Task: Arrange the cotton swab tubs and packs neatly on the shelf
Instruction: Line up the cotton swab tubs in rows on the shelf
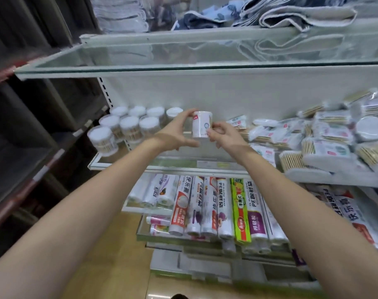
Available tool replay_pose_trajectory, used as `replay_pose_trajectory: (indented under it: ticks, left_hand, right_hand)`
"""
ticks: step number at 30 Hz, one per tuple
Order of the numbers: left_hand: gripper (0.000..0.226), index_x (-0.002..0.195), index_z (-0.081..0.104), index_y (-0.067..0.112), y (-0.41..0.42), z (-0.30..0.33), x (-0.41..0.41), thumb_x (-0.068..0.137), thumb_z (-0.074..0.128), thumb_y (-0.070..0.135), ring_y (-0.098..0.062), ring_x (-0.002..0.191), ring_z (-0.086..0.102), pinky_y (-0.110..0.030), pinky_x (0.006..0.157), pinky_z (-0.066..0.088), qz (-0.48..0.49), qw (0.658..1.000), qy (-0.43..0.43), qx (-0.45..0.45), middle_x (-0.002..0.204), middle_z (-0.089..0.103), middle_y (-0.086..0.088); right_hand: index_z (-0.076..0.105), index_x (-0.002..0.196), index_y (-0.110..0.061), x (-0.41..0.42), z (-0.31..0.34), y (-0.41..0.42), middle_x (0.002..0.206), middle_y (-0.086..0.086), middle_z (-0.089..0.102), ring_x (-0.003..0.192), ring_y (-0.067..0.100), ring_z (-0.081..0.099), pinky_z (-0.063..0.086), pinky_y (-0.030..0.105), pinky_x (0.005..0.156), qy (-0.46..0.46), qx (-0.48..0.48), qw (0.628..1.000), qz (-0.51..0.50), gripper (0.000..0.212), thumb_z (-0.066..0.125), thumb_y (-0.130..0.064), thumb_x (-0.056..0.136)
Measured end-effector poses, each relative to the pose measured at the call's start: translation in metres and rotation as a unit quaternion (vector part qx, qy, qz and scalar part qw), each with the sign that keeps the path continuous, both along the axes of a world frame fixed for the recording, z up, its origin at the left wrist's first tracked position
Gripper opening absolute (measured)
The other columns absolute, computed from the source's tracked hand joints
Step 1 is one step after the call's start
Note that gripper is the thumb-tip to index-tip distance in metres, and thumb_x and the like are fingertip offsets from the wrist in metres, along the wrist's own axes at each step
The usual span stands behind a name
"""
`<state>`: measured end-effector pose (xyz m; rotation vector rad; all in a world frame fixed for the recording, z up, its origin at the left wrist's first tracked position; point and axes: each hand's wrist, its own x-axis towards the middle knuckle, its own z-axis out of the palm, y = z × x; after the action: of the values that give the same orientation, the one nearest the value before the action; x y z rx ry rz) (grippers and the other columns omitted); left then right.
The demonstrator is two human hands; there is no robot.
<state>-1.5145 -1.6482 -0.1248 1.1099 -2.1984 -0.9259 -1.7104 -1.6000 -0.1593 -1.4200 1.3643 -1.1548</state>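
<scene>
Hands meet mid-frame: left hand (179, 128) and right hand (221, 134) pinch one labelled tub (202, 124) above the shelf (140, 164). Set down carelessly, it could topple the standing tubs (123, 126) at nine o'clock.

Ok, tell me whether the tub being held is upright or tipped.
Upright: the white tub has its top facing up, gripped between both hands.

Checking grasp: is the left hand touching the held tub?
Touching. The head view shows the left hand with fingers curled round the tub.
</scene>
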Motion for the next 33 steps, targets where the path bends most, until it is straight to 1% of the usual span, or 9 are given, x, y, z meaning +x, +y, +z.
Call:
replay_pose_trajectory:
  ticks: [2,4,9,11,13,18,23,29,33]
  left_hand:
    - [0.092,0.146,0.038,0.019,0.001,-0.002,-0.002,0.070,0.090,0.021,-0.013,0.115,0.056,-0.023,0.083,0.051,0.048,0.996,-0.036,-0.062,0.140,0.048,0.005]
    - [0.089,0.141,0.043,0.018,0.003,-0.005,0.000,0.067,0.091,0.026,-0.014,0.119,0.053,-0.029,0.102,0.044,0.089,0.987,-0.083,-0.109,0.138,0.051,0.003]
    - [0.081,0.135,0.043,0.026,0.015,-0.006,0.006,0.067,0.086,0.041,-0.024,0.113,0.057,-0.045,0.091,0.050,0.125,0.949,-0.232,-0.176,0.134,0.044,0.004]
    - [0.083,0.137,0.041,0.027,0.021,-0.002,0.005,0.068,0.084,0.046,-0.023,0.112,0.057,-0.045,0.088,0.051,0.125,0.940,-0.258,-0.185,0.135,0.043,0.005]
    - [0.083,0.138,0.040,0.027,0.023,0.001,0.003,0.070,0.082,0.050,-0.022,0.111,0.057,-0.044,0.086,0.052,0.122,0.934,-0.271,-0.198,0.136,0.043,0.006]
    - [0.086,0.140,0.038,0.026,0.021,-0.001,0.005,0.071,0.082,0.052,-0.022,0.113,0.056,-0.041,0.085,0.050,0.107,0.930,-0.271,-0.223,0.140,0.040,0.006]
    - [0.082,0.140,0.037,0.031,0.022,-0.007,0.004,0.073,0.083,0.040,-0.018,0.118,0.057,-0.042,0.089,0.051,0.081,0.942,-0.227,-0.233,0.146,0.041,0.015]
    - [0.080,0.137,0.044,0.025,0.029,-0.012,0.000,0.069,0.085,0.027,-0.015,0.119,0.055,-0.043,0.094,0.050,0.067,0.961,-0.154,-0.220,0.138,0.052,0.010]
    - [0.079,0.135,0.044,0.026,0.031,-0.014,-0.005,0.067,0.085,0.025,-0.012,0.118,0.054,-0.040,0.095,0.049,0.051,0.962,-0.160,-0.215,0.134,0.053,0.011]
  right_hand:
    - [0.049,0.131,-0.016,0.001,-0.001,0.002,0.105,-0.006,0.069,0.090,0.010,0.061,0.047,0.029,0.074,0.003,0.004,0.999,0.037,0.035,0.059,-0.029,0.100]
    - [0.045,0.136,-0.019,0.000,-0.004,0.000,0.125,-0.006,0.065,0.101,0.009,0.061,0.049,0.031,0.080,0.041,-0.011,0.997,0.064,0.044,0.062,-0.032,0.098]
    - [0.033,0.150,-0.023,0.004,-0.006,-0.003,0.144,-0.008,0.040,0.116,0.010,0.047,0.042,0.030,0.103,0.246,-0.121,0.960,0.055,0.082,0.079,-0.025,0.082]
    - [0.033,0.149,-0.022,0.008,-0.006,-0.005,0.146,-0.004,0.039,0.131,0.014,0.041,0.036,0.034,0.112,0.342,-0.165,0.924,0.047,0.088,0.082,-0.032,0.077]
    - [0.036,0.146,-0.019,0.009,-0.003,-0.008,0.143,-0.001,0.044,0.131,0.017,0.042,0.039,0.035,0.109,0.399,-0.190,0.896,0.028,0.086,0.083,-0.037,0.076]
    - [0.040,0.143,-0.018,0.005,0.002,-0.005,0.137,0.000,0.051,0.127,0.018,0.046,0.042,0.035,0.104,0.422,-0.214,0.881,0.006,0.083,0.083,-0.038,0.075]
    - [0.041,0.142,-0.017,-0.003,0.004,0.006,0.140,0.001,0.050,0.128,0.018,0.046,0.041,0.033,0.105,0.396,-0.196,0.897,-0.007,0.085,0.085,-0.034,0.072]
    - [0.043,0.141,-0.014,-0.006,0.012,0.017,0.135,0.002,0.052,0.124,0.018,0.047,0.038,0.030,0.104,0.415,-0.200,0.888,-0.001,0.084,0.086,-0.033,0.071]
    - [0.049,0.129,-0.017,-0.013,0.006,0.020,0.121,0.001,0.056,0.112,0.020,0.051,0.044,0.033,0.094,0.447,-0.224,0.866,-0.006,0.075,0.085,-0.040,0.067]
